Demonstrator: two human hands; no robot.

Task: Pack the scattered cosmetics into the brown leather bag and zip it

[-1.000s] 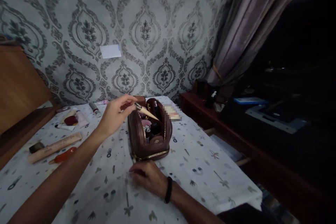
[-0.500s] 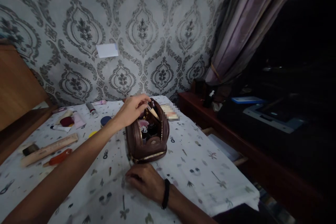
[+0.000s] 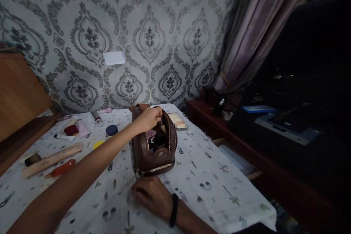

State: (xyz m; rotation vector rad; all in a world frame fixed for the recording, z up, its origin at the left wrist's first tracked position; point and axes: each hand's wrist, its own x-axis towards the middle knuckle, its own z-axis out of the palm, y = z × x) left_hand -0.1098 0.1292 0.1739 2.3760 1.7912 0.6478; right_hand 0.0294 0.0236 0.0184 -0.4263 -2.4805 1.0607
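Note:
A brown makeup bag (image 3: 157,161) stands unzipped on the cloth, its gold zips parted. Over its far part, my left hand (image 3: 150,117) reaches in with the fingers closed around the top of a slim beige cosmetic tube (image 3: 162,127). The fingers hide the tube's upper end. Nearer the bag's front opening lie dark-capped cosmetics (image 3: 159,140) and a pink item (image 3: 150,134). My right hand (image 3: 153,193), with a black band at the wrist, rests on the cloth just in front of the bag. Its fingers are curled in and nothing shows in them.
To the left lie a long beige tube (image 3: 55,159), an orange tube (image 3: 63,168), a blue round lid (image 3: 112,130), a yellow disc (image 3: 98,145) and several other cosmetics. A palette (image 3: 178,121) sits behind the bag's right side. An open drawer (image 3: 237,159) juts out at right.
My left hand has shifted slightly right and its fingers have closed over the top of the beige tube, which now stands lower in the bag. The right hand stays in place.

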